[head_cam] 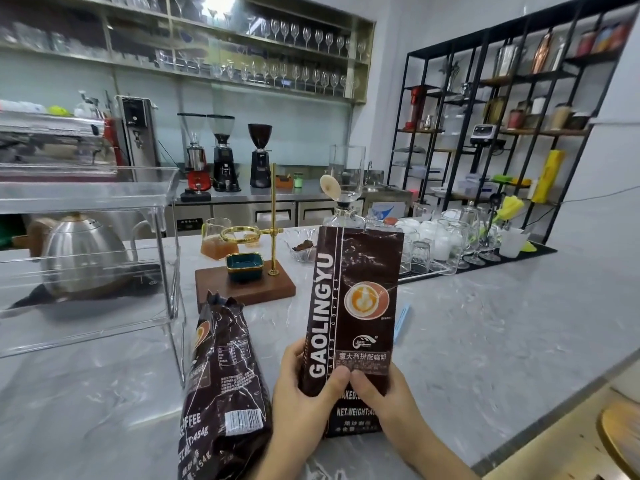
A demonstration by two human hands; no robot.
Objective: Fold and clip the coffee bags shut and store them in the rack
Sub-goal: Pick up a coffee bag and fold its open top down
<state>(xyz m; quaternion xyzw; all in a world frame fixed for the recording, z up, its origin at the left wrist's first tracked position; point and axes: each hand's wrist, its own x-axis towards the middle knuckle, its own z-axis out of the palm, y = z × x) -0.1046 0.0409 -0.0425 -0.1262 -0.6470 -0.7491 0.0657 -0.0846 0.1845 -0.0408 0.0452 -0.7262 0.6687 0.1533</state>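
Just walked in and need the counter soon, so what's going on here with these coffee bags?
A person holds one coffee bag upright on the marble counter, left hand and right hand gripping its lower part; its top isn't folded or clipped yet. A second bag lies beside it, top open and crumpled. The clear rack to the left holds no bags.

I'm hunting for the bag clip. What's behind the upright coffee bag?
A light blue strip pokes out past the upright coffee bag on the counter; most of it is covered, so I can't confirm it's a clip.
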